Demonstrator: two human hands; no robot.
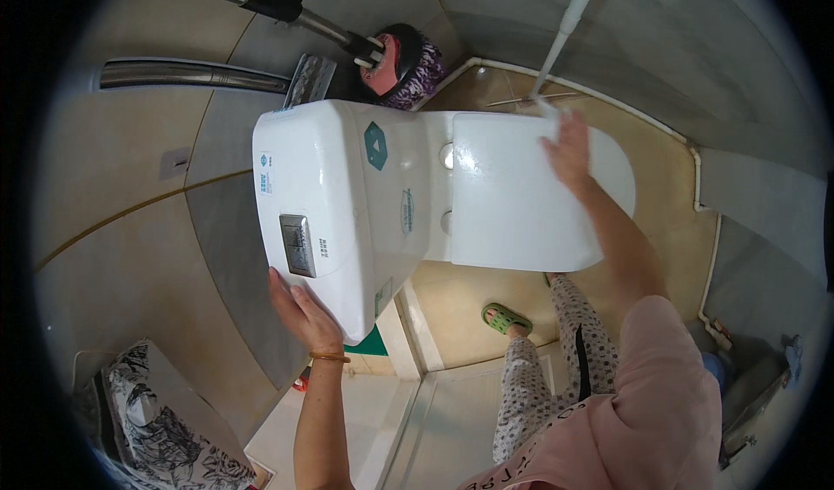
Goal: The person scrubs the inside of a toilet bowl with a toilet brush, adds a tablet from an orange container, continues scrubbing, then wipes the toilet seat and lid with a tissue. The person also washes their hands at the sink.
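Note:
A white toilet stands before me, its tank point(339, 164) at the left and its closed lid point(508, 197) at the right. My left hand point(307, 314) rests on the near corner of the tank, fingers spread, beside the metal flush button point(298, 245). Over the lid's far part is my right hand point(571, 151), blurred, with a pale white thing point(548, 109) at its fingertips, perhaps a tissue or cloth. Whether that hand touches the lid cannot be told. Stickers mark the tank.
Behind the tank, a mop with a purple and white head point(427, 66) and a flat metal-handled tool point(195, 75) lean by the wall. A white pole point(567, 24) reaches the floor beyond the lid. Pipes point(651, 122) run along the wall's foot. A patterned bag or cloth point(156, 418) lies lower left.

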